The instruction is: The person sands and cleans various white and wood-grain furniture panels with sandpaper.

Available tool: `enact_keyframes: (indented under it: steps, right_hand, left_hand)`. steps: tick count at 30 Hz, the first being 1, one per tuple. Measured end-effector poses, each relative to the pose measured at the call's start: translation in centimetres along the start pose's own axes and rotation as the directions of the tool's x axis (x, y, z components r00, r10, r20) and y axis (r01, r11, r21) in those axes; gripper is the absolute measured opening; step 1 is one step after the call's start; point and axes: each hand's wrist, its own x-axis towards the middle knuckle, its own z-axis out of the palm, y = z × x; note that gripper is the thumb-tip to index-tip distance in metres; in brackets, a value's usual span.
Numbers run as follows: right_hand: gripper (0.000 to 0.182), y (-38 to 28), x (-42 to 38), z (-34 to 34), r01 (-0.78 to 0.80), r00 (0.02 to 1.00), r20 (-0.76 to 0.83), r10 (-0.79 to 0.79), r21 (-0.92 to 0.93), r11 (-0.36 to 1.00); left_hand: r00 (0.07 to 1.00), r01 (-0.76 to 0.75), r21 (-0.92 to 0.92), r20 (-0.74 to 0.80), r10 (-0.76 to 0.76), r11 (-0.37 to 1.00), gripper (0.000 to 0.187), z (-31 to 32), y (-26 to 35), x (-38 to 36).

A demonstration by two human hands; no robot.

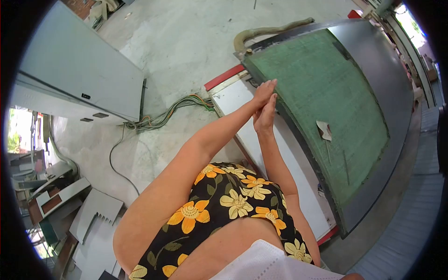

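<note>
My left hand (pixel 264 94) and my right hand (pixel 265 116) meet in front of me, close to the near edge of a machine. They seem to touch each other, palms facing. The fingers of both are stretched out, and I see nothing held in either. Just beyond them lies a large sloping panel with a worn green surface (pixel 322 88) and a dark frame. A small torn white piece (pixel 324 130) rests on the green surface, beside a thin stick-like strip (pixel 346 167).
A white machine base (pixel 233 98) with a red edge stands below the panel. Bundled cables (pixel 175 109) run over the concrete floor to a grey cabinet (pixel 84 65). A bent pipe (pixel 266 31) curves behind the panel. Scrap metal sheets (pixel 95 210) lie at lower left.
</note>
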Motion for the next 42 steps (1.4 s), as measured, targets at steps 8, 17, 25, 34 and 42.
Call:
enact_keyframes:
  steps: [8,17,25,34,42]
  right_hand:
    - [0.092,8.0,6.0,6.0,-0.203,0.965,-0.2,0.17,-0.157,0.967]
    - [0.065,14.8,1.5,29.8,0.587,0.764,0.553,-0.332,-0.384,0.713]
    - [0.072,32.8,10.3,14.4,0.193,0.9,0.153,0.407,-0.98,-0.058]
    - [0.063,36.3,22.3,17.0,0.03,0.928,0.158,0.337,-0.934,0.356]
    - [0.044,32.5,29.0,22.7,0.369,0.81,0.351,0.47,-0.928,0.057]
  left_hand:
    - [0.998,-0.032,-0.559,-0.07,-0.009,0.828,0.059,-9.8,-2.3,-9.3]
    - [0.98,0.012,-0.989,-0.018,-0.196,0.147,0.064,-27.0,-17.6,-15.2]
    - [0.951,0.077,-0.996,0.085,-0.298,-0.039,0.08,-40.9,-14.9,-16.8]
    - [0.976,0.089,-0.614,-0.104,-0.192,0.784,0.063,-43.1,-16.8,-5.8]
    - [0.932,0.162,-0.237,-0.283,-0.227,0.958,0.053,-43.4,-27.7,2.0]
